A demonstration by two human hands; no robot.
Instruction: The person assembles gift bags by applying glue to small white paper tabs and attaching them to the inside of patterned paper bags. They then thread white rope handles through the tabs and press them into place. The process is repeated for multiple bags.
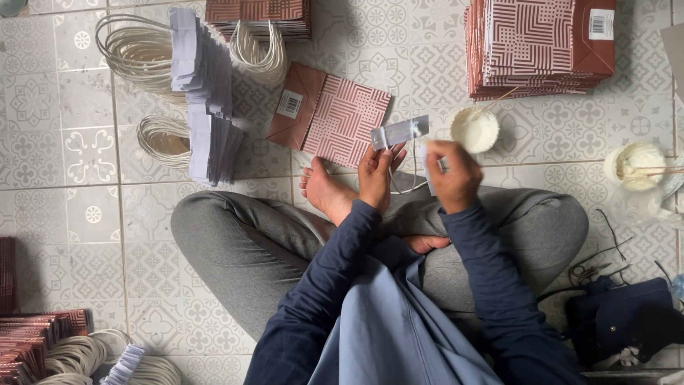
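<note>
Left hand (375, 173) pinches a grey paper strip (400, 132) with white cord loop (407, 187) above the flat patterned bag (335, 114) on the floor; right hand (451, 173), fist-curled beside it, clasps the cord's other end, both forearms raised over crossed legs.

Person: dark navy long sleeves (491, 285), lighter blue cloth over front (385, 328), grey trousers (242, 249), feet bare.

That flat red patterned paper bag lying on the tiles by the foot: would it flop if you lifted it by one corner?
The flat red patterned paper bag would probably bend a little, not droop: it lies crisp and creased. It looks light, being thin folded paper. On the smooth patterned floor tiles it would likely slide rather than roll.
</note>
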